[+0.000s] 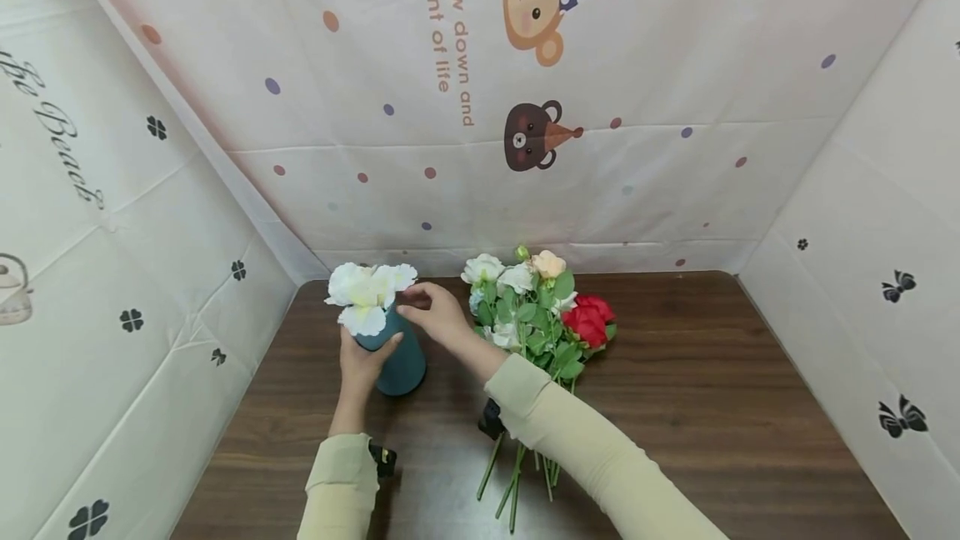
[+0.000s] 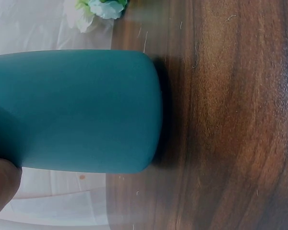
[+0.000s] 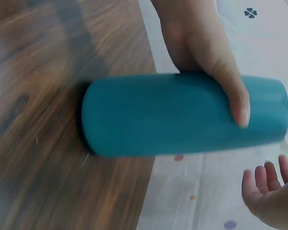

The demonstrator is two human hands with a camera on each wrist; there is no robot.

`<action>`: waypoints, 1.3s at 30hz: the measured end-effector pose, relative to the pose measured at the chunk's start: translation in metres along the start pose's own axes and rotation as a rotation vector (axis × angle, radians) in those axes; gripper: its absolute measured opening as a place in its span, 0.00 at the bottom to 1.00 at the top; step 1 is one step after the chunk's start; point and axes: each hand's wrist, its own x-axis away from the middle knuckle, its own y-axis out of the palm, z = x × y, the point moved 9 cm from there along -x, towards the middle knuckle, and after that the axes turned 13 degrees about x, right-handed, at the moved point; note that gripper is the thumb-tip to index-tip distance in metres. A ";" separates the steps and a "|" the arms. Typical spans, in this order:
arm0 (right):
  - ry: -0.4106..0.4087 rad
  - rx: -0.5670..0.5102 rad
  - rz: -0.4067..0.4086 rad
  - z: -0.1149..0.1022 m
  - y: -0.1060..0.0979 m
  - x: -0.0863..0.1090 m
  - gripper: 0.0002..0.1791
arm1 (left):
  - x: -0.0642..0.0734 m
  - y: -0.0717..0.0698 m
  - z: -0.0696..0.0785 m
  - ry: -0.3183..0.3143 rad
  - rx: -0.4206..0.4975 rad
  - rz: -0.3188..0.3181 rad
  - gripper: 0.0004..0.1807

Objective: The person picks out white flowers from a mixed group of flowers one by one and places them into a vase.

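A teal vase (image 1: 402,361) stands upright on the table, gripped round its upper part by my left hand (image 1: 363,361). In the right wrist view the left thumb lies across the side of the vase (image 3: 134,115). A large white flower with a pale yellow centre (image 1: 365,294) sits at the vase's mouth, its stem hidden. My right hand (image 1: 438,315) is beside the petals and rim, fingers loosely bent and a gap between the fingertips. The right wrist view shows that hand (image 3: 273,196) near the vase's mouth, partly cut off by the frame edge.
Right of the vase lies a bunch of artificial flowers, with white blooms (image 1: 517,277), a peach bloom (image 1: 549,264) and a red bloom (image 1: 589,321). Their green stems (image 1: 515,482) run toward the front under my right forearm. Printed cloth (image 1: 600,207) walls the brown wooden table (image 1: 675,382).
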 end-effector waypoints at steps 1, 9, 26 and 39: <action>-0.009 0.005 0.009 0.004 -0.005 0.001 0.19 | 0.000 0.000 -0.001 -0.009 -0.001 -0.002 0.53; 0.052 0.018 0.085 0.049 -0.057 0.014 0.18 | 0.001 -0.001 -0.002 -0.049 -0.004 -0.012 0.55; 0.235 0.151 0.067 0.147 -0.107 0.053 0.16 | -0.001 -0.002 -0.007 -0.073 -0.036 -0.016 0.58; 0.334 0.249 0.061 0.177 -0.093 0.059 0.15 | -0.001 -0.003 -0.010 -0.089 -0.041 -0.011 0.56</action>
